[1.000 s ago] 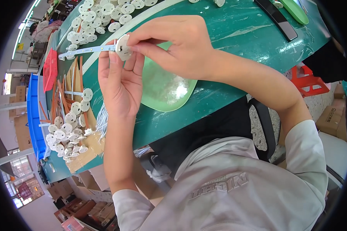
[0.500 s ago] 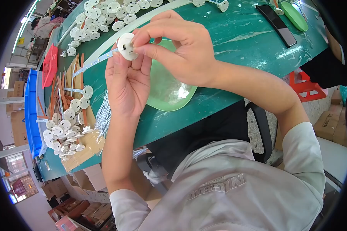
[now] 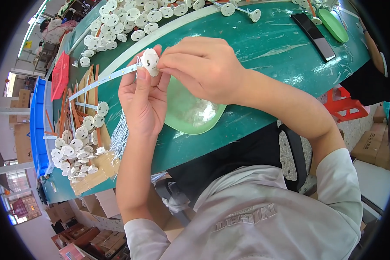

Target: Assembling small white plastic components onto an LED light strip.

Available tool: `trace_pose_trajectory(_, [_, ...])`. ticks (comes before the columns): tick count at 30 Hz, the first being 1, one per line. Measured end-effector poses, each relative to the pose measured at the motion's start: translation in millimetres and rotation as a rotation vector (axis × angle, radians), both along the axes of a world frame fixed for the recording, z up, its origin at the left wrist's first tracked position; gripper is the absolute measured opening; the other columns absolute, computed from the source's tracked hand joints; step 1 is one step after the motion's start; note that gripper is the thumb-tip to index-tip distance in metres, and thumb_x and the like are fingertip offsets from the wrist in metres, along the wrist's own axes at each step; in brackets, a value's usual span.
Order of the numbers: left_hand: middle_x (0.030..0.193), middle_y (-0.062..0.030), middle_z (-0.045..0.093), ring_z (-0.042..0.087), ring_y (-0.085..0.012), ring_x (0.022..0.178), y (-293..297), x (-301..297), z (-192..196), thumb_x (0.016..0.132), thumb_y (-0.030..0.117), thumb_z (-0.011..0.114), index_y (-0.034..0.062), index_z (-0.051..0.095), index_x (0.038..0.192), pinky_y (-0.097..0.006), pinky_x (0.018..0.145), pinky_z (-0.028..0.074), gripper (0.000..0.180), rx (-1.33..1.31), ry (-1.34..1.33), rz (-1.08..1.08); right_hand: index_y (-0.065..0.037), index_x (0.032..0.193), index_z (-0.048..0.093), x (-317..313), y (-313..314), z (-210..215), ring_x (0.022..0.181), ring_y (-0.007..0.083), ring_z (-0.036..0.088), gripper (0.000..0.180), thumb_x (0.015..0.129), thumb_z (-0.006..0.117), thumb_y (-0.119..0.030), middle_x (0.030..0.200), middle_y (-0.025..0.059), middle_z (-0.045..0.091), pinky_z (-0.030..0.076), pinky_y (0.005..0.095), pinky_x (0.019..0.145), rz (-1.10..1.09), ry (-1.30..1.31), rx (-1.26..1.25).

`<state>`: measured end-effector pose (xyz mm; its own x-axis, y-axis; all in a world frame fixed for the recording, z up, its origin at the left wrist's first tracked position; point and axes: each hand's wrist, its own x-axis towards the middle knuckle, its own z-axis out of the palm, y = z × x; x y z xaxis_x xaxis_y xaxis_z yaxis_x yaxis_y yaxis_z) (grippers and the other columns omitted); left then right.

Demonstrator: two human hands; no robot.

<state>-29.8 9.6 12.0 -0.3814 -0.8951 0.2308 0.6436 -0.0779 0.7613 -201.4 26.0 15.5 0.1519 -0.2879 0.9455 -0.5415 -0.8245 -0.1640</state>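
Head view: left hand (image 3: 143,104) and right hand (image 3: 203,69) both pinch a white disc (image 3: 150,62) above the green table's (image 3: 264,43) near edge; a pale strip (image 3: 104,80) juts left.

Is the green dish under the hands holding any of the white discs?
No, the green dish looks bare inside; the one white disc near it is pinched between the left hand and right hand.

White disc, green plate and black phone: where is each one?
white disc (image 3: 150,62), head view, its round face.
green plate (image 3: 190,115), head view, its shiny middle.
black phone (image 3: 313,30), head view, its dark screen.
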Motion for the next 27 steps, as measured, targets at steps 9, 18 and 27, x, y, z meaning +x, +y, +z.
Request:
trace_pose_trajectory(9, [0.127,-0.0225,0.057,0.059,-0.0259,0.117,7.4,-5.8,-2.6,0.094,0.015,0.063,-0.0033,0.052,0.123,-0.039,0.101,0.051,0.036,-0.031,-0.095,0.067,-0.004,0.085,0.069,9.1,9.2,1.9,0.062,0.0250,0.066,0.012,0.074,0.072,-0.002,0.076,0.0088,0.068,0.053,0.0309,0.054,-0.089,-0.024,0.094])
trace_pose_trajectory(18, [0.119,-0.0181,0.062,0.061,-0.0241,0.114,-1.9,0.9,-0.7,0.098,0.016,0.058,-0.0027,0.055,0.115,-0.036,0.099,0.051,0.026,0.046,0.040,-0.002,-0.004,0.082,0.070,16.4,-0.4,-0.8,0.067,0.0240,0.069,0.005,0.077,0.071,-0.003,0.080,0.0107,0.071,0.054,0.0284,0.057,-0.007,-0.180,0.214])
trace_pose_trajectory(27, [0.122,-0.0188,0.063,0.063,-0.0238,0.112,-4.6,-4.8,2.6,0.092,-0.002,0.061,-0.0055,0.053,0.124,-0.038,0.100,0.050,0.033,-0.135,-0.123,0.135,-0.003,0.086,0.069,7.0,-1.4,-3.6,0.068,0.0278,0.068,0.012,0.075,0.073,-0.001,0.079,0.0119,0.070,0.054,0.0329,0.058,0.001,-0.155,0.142])
